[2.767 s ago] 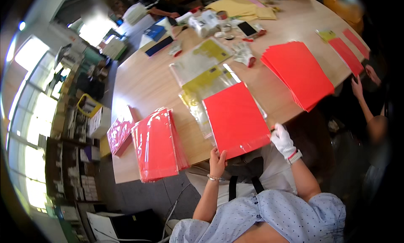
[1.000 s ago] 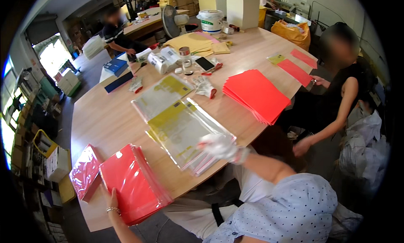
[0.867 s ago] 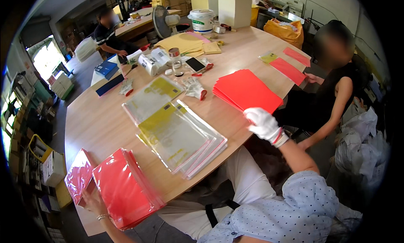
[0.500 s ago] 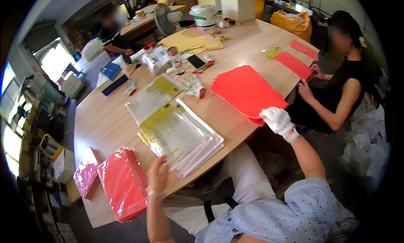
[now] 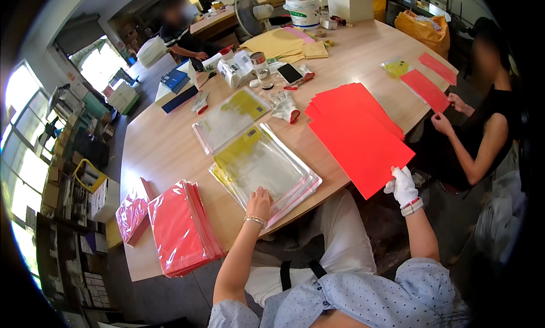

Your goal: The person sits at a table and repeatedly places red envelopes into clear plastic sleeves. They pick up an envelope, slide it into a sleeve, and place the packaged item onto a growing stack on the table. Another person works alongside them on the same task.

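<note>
My right hand [image 5: 403,187], in a white glove, pinches the near corner of a red sheet [image 5: 360,149]. That sheet lies partly over a fanned stack of red sheets [image 5: 347,95] and sticks out past the table's edge. My bare left hand [image 5: 259,204] rests with fingers stretched on a pile of clear plastic bags [image 5: 272,169] with yellow-green printing. Another clear bag [image 5: 224,120] lies just beyond the pile. To the left sits a stack of red sheets in shiny clear wrapping [image 5: 181,226], beside a smaller pink wrapped pack [image 5: 134,211].
A loose glove [image 5: 284,105], phone [image 5: 290,73], tape rolls [image 5: 259,61] and yellow sheets [image 5: 275,45] lie farther back. A white bucket [image 5: 302,13] and a fan [image 5: 250,15] stand behind. On the right, a co-worker [image 5: 488,118] handles red sheets; another person [image 5: 181,35] sits at far left.
My right hand has drawn one red sheet toward me off the stack. My left hand has come down onto the clear bags. The whole view has shifted.
</note>
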A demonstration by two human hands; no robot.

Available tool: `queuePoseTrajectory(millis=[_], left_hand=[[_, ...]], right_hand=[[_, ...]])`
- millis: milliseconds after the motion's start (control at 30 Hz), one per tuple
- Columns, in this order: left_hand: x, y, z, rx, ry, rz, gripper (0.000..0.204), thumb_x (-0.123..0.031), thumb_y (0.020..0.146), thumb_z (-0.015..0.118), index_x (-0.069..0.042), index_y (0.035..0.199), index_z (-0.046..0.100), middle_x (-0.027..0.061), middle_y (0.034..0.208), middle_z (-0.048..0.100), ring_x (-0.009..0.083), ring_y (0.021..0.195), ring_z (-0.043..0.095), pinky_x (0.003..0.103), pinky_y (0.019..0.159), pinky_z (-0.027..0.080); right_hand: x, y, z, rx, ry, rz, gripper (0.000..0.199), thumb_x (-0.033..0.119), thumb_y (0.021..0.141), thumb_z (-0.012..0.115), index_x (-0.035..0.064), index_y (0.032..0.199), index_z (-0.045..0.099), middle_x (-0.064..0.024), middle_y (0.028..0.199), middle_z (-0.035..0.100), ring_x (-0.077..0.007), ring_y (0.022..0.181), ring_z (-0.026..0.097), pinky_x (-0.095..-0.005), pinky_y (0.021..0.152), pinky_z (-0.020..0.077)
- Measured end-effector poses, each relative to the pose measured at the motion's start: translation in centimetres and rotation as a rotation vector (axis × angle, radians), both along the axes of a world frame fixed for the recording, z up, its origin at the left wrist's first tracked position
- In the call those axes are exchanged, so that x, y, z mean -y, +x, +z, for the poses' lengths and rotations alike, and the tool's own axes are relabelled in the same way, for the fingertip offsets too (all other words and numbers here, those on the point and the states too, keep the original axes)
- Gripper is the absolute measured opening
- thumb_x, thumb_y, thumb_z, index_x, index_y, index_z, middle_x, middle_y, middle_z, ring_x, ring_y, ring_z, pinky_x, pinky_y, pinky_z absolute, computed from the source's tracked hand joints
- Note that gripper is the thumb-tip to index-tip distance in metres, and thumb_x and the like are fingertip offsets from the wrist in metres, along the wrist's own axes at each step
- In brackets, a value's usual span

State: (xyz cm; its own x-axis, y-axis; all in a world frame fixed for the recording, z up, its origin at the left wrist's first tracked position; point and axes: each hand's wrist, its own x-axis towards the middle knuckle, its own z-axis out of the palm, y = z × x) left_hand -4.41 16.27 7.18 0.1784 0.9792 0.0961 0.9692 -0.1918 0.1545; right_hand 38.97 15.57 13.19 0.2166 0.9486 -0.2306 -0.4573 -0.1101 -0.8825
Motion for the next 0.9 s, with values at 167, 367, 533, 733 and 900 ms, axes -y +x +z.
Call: queuePoseTrajectory(millis=[167,367,533,733,900], left_hand=[[-3.0,-1.5,-1.0,0.004,-0.029,0.058,0.021,-0.020,0.075,0.057,-0.006,0.090,0.063,0.0119,0.098,0.061,0.0312,0.093,0.056,0.041,0.081,0.046],[-3.5,-4.4,-0.1,0.250,-0.027,-0.082,0.018,-0.014,0.073,0.060,-0.006,0.089,0.061,0.0115,0.103,0.059,0.0329,0.097,0.054,0.040,0.085,0.044],[0.4,-4.6,0.3,-0.024,0.389,0.162,0.048,-0.019,0.071,0.065,-0.010,0.116,0.053,0.0124,0.116,0.054,0.0311,0.101,0.054,0.037,0.085,0.044],[0.6,-4.2,6.0,0.616,-0.362,0.531,0.029,-0.028,0.074,0.068,-0.006,0.092,0.067,0.0130,0.100,0.062,0.0301,0.088,0.059,0.035,0.073,0.048],[2.0,-3.7,4.3,0.662,0.020,0.360,0.018,-0.024,0.077,0.066,-0.007,0.084,0.068,0.0114,0.084,0.063,0.0276,0.069,0.060,0.034,0.067,0.049]], right_hand=[[4.5,-2.0,3.4,0.113,0.125,0.247,0.027,0.007,0.087,0.043,0.0030,0.113,0.044,-0.0041,0.067,0.052,-0.0121,0.045,0.048,-0.0250,0.041,0.0407],[7.5,-6.3,0.5,-0.134,-0.216,0.592,0.022,0.005,0.085,0.043,0.0025,0.105,0.053,-0.0027,0.075,0.057,-0.0081,0.051,0.049,-0.0200,0.045,0.0394],[8.9,-7.7,-2.1,-0.374,-0.343,0.393,0.019,0.007,0.087,0.044,0.0071,0.105,0.052,-0.0028,0.088,0.059,-0.0105,0.067,0.057,-0.0222,0.053,0.0471],[9.7,-8.4,-1.9,-0.548,-0.576,0.206,0.018,0.007,0.087,0.047,0.0083,0.104,0.051,-0.0054,0.094,0.060,-0.0154,0.071,0.061,-0.0244,0.055,0.0523],[9.8,-8.3,-1.5,-0.472,-0.506,0.239,0.017,0.007,0.088,0.046,0.0076,0.105,0.051,-0.0042,0.091,0.059,-0.0119,0.063,0.058,-0.0215,0.050,0.0495]])
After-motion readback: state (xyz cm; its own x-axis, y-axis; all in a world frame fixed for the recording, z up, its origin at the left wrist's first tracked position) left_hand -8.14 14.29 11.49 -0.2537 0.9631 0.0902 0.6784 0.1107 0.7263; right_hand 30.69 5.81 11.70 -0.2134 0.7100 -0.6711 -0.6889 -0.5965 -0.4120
